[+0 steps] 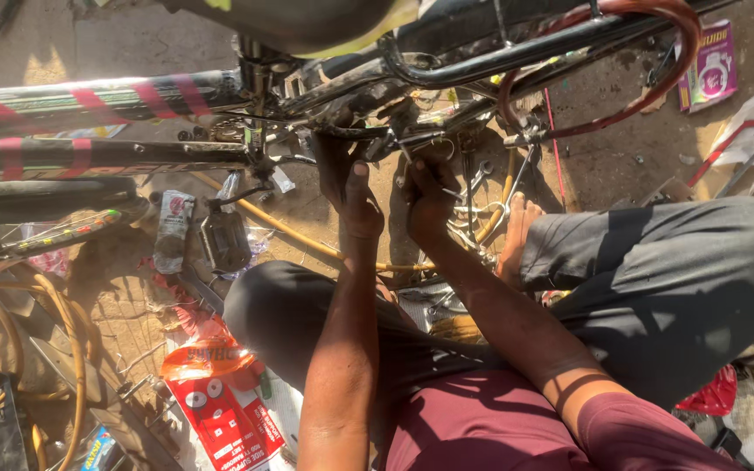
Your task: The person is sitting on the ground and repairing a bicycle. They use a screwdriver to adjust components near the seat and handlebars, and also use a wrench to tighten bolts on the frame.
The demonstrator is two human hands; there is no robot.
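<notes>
Both hands are up against the underside of the bicycle, and how tightly either one grips is hard to say. The left hand (pixel 351 187) has its fingers curled up and out of sight around a dark, greasy metal bracket (pixel 368 131) beneath the frame, thumb pointing up; it seems to grasp that part, though I cannot tell how firmly. The right hand (pixel 429 196) sits just beside it to the right, fingers folded among thin steel wires and spokes (pixel 473 187); whether it is pinching something or only pressing is hidden in shadow.

Above them lies the black bicycle frame with red stripes (pixel 89 100), its tubes running off to the left, and a dark curved steel rack tube (pixel 482 61) crossing toward the far right. A rust-red hoop of tubing (pixel 656 83) loops at the far right. Left of the hands, a grey block pedal (pixel 224 240) hangs near the sandy ground. A yellow hose (pixel 307 240) runs along the dirt behind the left forearm.

The person squats, grey trouser knee (pixel 674 279) to the right, with a bare foot (pixel 517 240) just right of the right wrist, and a maroon shirt (pixel 499 427) near the camera. On the near left lie a red and white printed carton (pixel 229 419) and coils of yellowish tubing (pixel 63 349). A pink printed packet (pixel 710 70) rests on the ground at the far right.
</notes>
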